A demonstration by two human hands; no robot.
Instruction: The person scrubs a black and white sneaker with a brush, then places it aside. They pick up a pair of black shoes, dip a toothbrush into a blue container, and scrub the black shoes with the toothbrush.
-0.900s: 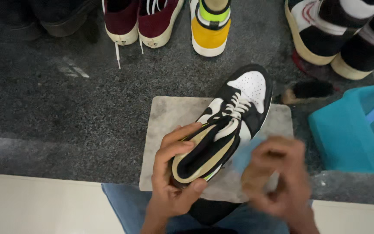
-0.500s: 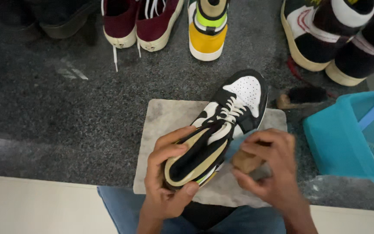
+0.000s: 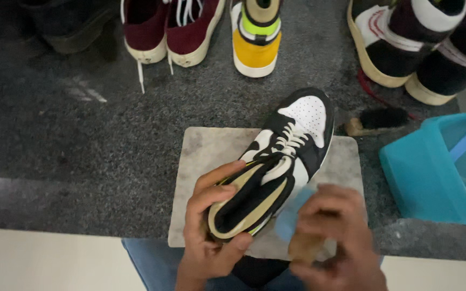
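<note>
A black-and-white high-top sneaker (image 3: 292,145) with a tan collar lies on a grey cloth mat (image 3: 211,156), toe pointing away. My left hand (image 3: 211,237) grips the sneaker by its heel and collar. My right hand (image 3: 327,237), blurred, is closed around a wooden-handled brush (image 3: 297,237) with a pale blue head, held against the sneaker's right side near the heel.
A teal plastic tub (image 3: 432,172) stands to the right, a black brush (image 3: 378,119) just beyond the mat. Maroon shoes (image 3: 168,27), a yellow-toed shoe (image 3: 255,37) and dark high-tops (image 3: 416,43) line the far side of the dark speckled counter. My jeans show below the counter edge.
My right hand with the brush has moved back and forth along the sneaker's right side, now lower, near the heel. The left hand keeps its hold on the collar.
</note>
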